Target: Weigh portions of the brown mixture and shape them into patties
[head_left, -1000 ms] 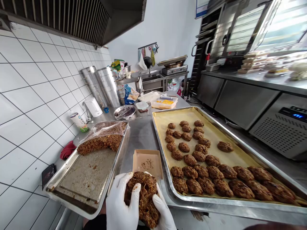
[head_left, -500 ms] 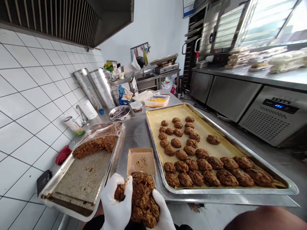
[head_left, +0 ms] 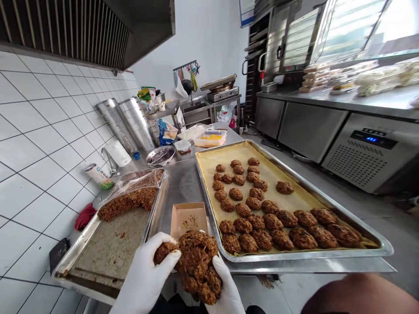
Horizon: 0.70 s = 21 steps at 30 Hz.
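Gripping a lump of coarse brown dough (head_left: 197, 266) at the near edge of a parchment-lined sheet pan (head_left: 294, 256), a person in white disposable gloves works with both hands close together. The left hand (head_left: 144, 272) is curled closed around a small piece of dough (head_left: 164, 252), pressing it against the side of the lump, while the right hand (head_left: 226, 290) cups the lump's lower right side, its gloved fingers (head_left: 220, 269) bent up against the dough. The lump sits just left of the sheet pan's corner, above a kraft paper tray (head_left: 189, 219) dusted with crumbs. On the sheet pan, dozens of flattened dough rounds (head_left: 284, 187) lie in loose rows, packed most closely along the near side. Left of the sheet pan, past the paper tray, a steel tray (head_left: 98, 248) holds a slab of the same brown mix (head_left: 127, 200), partly covered by clear plastic film (head_left: 132, 185). A red cloth (head_left: 85, 216) lies beyond that tray's far side, against the tiled wall. Across the floor to the right of the sheet pan stands a stainless undercounter refrigerator (head_left: 366, 161) with a lit blue display.
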Motion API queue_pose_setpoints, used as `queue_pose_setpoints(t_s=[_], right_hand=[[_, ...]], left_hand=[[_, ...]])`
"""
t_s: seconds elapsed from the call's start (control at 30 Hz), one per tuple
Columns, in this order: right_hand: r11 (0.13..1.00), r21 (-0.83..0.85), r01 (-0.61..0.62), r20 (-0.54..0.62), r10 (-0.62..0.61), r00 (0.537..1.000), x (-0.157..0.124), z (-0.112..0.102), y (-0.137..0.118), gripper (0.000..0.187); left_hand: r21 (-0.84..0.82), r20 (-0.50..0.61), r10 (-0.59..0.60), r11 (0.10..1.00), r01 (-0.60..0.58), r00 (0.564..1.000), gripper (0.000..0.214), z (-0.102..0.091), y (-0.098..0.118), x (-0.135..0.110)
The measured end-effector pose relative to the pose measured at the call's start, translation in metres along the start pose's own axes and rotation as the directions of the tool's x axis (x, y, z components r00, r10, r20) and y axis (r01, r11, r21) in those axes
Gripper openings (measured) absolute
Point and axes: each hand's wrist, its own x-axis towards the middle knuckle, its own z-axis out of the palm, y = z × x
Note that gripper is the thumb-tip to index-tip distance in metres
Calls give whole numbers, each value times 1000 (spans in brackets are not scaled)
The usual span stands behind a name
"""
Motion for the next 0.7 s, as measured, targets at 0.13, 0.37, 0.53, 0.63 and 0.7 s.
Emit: queue_pose_setpoints(t_s=[0.13,0.37,0.53,0.63,0.7], right_hand=[[991,117,-62,-69,70,995,3,2,-8,43],[991,127,41,-165,-19,986,6,1,-26,43],[985,124,117,-210,-89,974,6,-2,-39,36],[980,132,146,-239,-111,965,7,-8,-53,30],[982,115,152,-238,-122,964,6,-17,-65,29]], left_hand=[[-373,-52,-71,927,46,996,25,8,-12,13],[-738,-109,-215,672,66,970,44,22,-16,26],[-756,-302,-182,644,-119,936,28,16,-38,33],[-705,-418,-170,680,-201,892,26,13,-51,42],[-690,-418,-165,697,-195,893,22,15,-53,50]])
